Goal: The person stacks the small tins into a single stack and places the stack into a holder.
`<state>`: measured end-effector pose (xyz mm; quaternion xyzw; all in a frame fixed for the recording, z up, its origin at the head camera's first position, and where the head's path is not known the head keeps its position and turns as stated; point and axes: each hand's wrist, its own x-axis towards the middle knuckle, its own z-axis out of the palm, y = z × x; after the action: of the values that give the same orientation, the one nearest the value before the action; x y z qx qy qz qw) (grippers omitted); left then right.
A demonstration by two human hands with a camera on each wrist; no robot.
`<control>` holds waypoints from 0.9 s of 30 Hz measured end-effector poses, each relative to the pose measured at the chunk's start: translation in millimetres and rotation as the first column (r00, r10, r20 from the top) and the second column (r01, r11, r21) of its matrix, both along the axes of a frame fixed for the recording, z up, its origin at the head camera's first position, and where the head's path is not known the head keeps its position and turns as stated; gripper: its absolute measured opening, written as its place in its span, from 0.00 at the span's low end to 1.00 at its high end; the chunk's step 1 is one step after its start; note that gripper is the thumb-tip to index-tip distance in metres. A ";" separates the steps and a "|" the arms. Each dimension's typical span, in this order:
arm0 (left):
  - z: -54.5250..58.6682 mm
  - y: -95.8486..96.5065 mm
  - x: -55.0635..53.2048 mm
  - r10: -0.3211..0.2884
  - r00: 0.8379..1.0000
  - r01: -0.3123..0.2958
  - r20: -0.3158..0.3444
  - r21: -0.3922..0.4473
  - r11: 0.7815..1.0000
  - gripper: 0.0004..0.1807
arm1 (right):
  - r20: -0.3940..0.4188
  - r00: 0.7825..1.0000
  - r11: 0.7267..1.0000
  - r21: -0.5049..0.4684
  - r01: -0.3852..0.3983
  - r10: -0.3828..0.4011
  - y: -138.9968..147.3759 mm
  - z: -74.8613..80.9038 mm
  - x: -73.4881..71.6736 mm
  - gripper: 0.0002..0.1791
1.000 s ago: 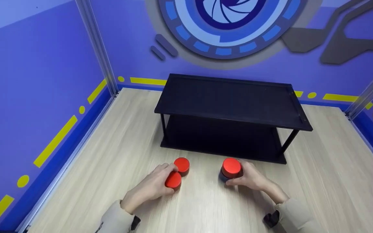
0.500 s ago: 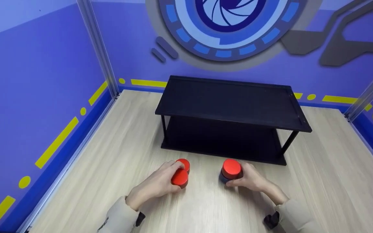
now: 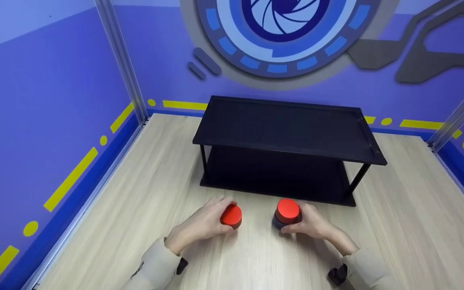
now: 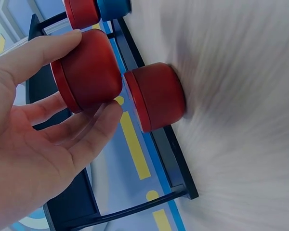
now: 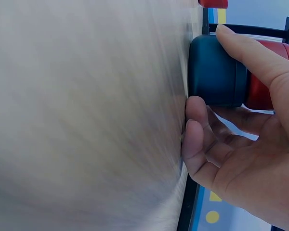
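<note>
My left hand (image 3: 204, 222) grips a small red lidded tin (image 3: 232, 216) between thumb and fingers. The left wrist view shows this held tin (image 4: 89, 72) raised off the tabletop. A second red tin (image 4: 156, 96) stands on the table below and close to it; in the head view it is hidden behind the hand and the held tin. To the right, my right hand (image 3: 314, 221) holds a dark blue tin (image 5: 214, 70) standing on the table, thumb on one side and fingers on the other. Another red tin (image 3: 287, 209) sits stacked on top of the blue one.
Behind both hands stands a black two-tier shelf (image 3: 288, 129), its lower board (image 3: 272, 173) just beyond the tins. Blue panels with yellow marks (image 3: 71, 179) wall in the pale wooden table (image 3: 256, 262) at the left, back and right.
My left hand has moved right and slightly forward with its red tin, which now covers the second red tin in the head view. The right hand and its stack stay in place.
</note>
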<state>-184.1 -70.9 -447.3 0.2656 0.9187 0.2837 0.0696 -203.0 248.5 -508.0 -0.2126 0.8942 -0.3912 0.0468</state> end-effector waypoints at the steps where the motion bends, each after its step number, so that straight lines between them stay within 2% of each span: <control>1: 0.5 1.0 -0.5 -0.001 1.000 0.001 -0.004 -0.001 1.000 0.32 | 0.000 1.000 1.000 0.000 0.001 -0.001 0.0 -0.2 0.0 0.40; 7: 4.3 6.4 -3.4 -0.019 0.999 0.019 -0.042 -0.009 1.000 0.31 | 0.003 1.000 1.000 -0.003 -0.001 0.001 0.3 -0.5 -0.2 0.40; 18: 9.3 15.6 -8.2 -0.026 0.999 0.026 -0.020 -0.007 1.000 0.31 | 0.009 1.000 1.000 0.004 0.017 -0.017 -0.5 -0.9 0.0 0.39; 27: 13.9 25.6 -11.9 -0.039 0.998 0.038 -0.042 -0.020 0.999 0.31 | 0.011 1.000 1.000 -0.003 0.008 -0.008 0.7 -0.8 0.1 0.39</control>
<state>-196.0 -45.2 -433.4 0.2884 0.9174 0.2679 0.0580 -202.9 249.2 -508.8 -0.2068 0.8942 -0.3939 0.0497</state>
